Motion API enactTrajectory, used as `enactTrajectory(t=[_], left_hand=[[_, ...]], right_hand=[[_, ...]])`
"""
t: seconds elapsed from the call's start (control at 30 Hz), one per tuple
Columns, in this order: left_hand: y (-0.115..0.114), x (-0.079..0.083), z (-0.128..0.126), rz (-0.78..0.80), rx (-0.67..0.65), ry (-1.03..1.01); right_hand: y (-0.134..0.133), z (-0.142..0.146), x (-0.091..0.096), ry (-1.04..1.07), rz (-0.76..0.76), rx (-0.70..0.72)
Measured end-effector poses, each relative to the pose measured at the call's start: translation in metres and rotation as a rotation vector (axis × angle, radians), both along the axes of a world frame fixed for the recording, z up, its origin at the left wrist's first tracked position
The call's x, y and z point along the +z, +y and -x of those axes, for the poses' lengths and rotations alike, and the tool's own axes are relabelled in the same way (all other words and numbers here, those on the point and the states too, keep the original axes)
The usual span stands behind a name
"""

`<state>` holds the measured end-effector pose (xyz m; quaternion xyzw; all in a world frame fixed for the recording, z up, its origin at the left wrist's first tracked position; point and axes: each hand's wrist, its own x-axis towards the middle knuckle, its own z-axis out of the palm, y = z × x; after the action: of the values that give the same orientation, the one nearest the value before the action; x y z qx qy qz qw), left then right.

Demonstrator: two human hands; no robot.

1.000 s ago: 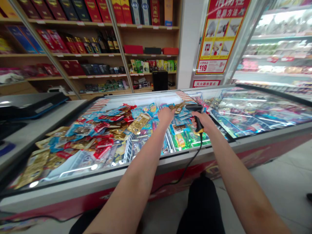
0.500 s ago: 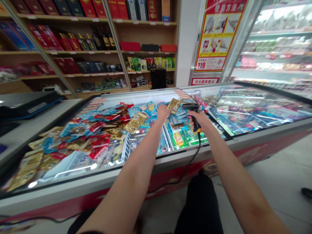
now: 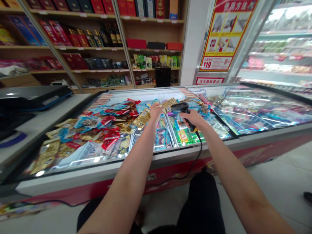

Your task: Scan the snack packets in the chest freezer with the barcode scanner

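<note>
Head view: the left hand (image 3: pixel 156 111) is pinched closed at the fingertips on the corner of a gold foil packet (image 3: pixel 169 104), which sticks out past the fingers with its face turned up. The right hand (image 3: pixel 192 119) is clenched around the grip of a black and yellow corded barcode scanner (image 3: pixel 181 108), its nose tipped left so that it points at the packet, just beside it. From the scanner's butt a black cable (image 3: pixel 198 146) droops over the front of the chest freezer (image 3: pixel 73 180), trailing down because the scanner is wired. Beneath both hands, snack sachets (image 3: pixel 97 130) lie heaped in wire baskets under the lights (loose and overlapping, easy to reach). Shelves of boxed liquor (image 3: pixel 83 32) stand beyond. Compared with the frame 0.5 s earlier, the packet has closed on the scanner's nose, and the scanner leans further left.
</note>
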<state>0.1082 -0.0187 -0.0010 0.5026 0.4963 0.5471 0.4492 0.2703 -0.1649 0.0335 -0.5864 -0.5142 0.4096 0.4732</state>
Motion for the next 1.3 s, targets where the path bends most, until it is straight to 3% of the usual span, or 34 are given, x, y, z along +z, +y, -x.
enactTrajectory(t=[0.43,1.3], left_hand=[[0.007,-0.001,0.003,-0.063,0.036,0.052],[0.013,-0.008,0.003,-0.103,0.031,0.135]], right_hand=[[-0.001,0.0,0.001,-0.107,-0.002,0.028],[-0.004,0.005,0.006,-0.075,0.004,0.008]])
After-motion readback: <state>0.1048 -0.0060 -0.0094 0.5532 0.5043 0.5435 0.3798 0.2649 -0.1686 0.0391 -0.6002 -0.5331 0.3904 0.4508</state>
